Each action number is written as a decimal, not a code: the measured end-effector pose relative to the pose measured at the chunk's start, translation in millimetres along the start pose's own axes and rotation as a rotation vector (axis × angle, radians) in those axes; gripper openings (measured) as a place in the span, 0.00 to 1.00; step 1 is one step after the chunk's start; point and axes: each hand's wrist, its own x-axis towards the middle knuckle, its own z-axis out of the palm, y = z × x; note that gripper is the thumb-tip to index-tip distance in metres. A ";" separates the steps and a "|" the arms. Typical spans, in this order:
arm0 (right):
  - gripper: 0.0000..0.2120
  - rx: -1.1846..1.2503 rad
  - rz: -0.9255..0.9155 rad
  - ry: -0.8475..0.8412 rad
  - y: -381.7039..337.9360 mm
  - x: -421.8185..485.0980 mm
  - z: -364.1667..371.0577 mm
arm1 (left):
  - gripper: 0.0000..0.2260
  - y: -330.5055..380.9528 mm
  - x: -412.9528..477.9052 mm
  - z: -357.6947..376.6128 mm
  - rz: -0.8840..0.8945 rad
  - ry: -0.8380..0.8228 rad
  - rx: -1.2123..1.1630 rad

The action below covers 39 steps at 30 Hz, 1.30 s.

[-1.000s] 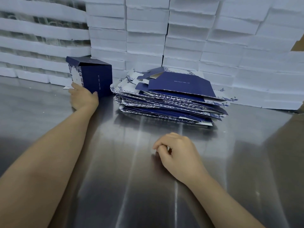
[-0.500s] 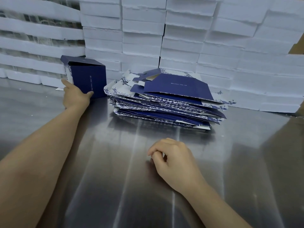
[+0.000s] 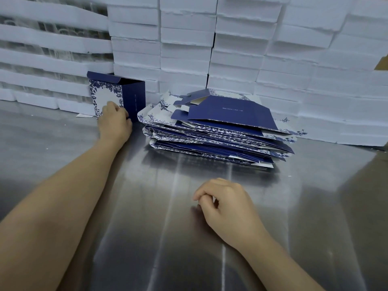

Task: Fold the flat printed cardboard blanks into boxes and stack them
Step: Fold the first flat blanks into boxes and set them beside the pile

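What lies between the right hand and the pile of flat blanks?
Nothing: in the head view, only bare steel table separates the right hand from the pile of flat blanks. The hand rests loosely curled, holding nothing.

1. Two bare forearms are showing, reaching in from the bottom edge, with no sleeves covering them as far as the frame's edge.
2. The left hand (image 3: 114, 120) is wearing no glove, ring or wristband.
3. The right hand (image 3: 227, 206) is likewise going ungloved, its wrist carrying no watch or strap, its fingers no rings.
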 end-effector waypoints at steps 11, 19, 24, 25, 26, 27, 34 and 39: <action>0.12 0.012 0.033 0.015 -0.5 0.5 -1.9 | 0.18 18.0 -22.6 -14.9 0.022 -0.136 -0.182; 0.12 -0.092 0.112 0.049 5.9 17.9 -1.6 | 0.30 121.1 -164.6 -95.1 -0.016 0.129 -0.513; 0.12 -0.167 0.155 0.281 18.8 39.5 -3.7 | 0.26 181.0 -269.5 -135.5 0.293 -0.193 -0.513; 0.14 -0.162 0.154 0.327 22.3 43.2 -4.5 | 0.24 187.9 -280.7 -140.3 0.392 -0.236 -0.476; 0.17 -0.171 0.150 0.365 26.7 46.4 -5.0 | 0.24 192.1 -287.7 -143.2 0.476 -0.264 -0.433; 0.19 -0.187 0.145 0.395 31.6 49.4 -5.3 | 0.23 194.1 -290.1 -143.8 0.534 -0.284 -0.394; 0.24 -0.322 0.162 0.378 71.2 72.3 -2.6 | 0.18 189.5 -275.6 -122.1 0.356 -0.409 -0.474; 0.22 -0.346 0.144 0.346 91.0 92.7 -2.5 | 0.15 186.5 -274.3 -111.1 0.243 -0.486 -0.547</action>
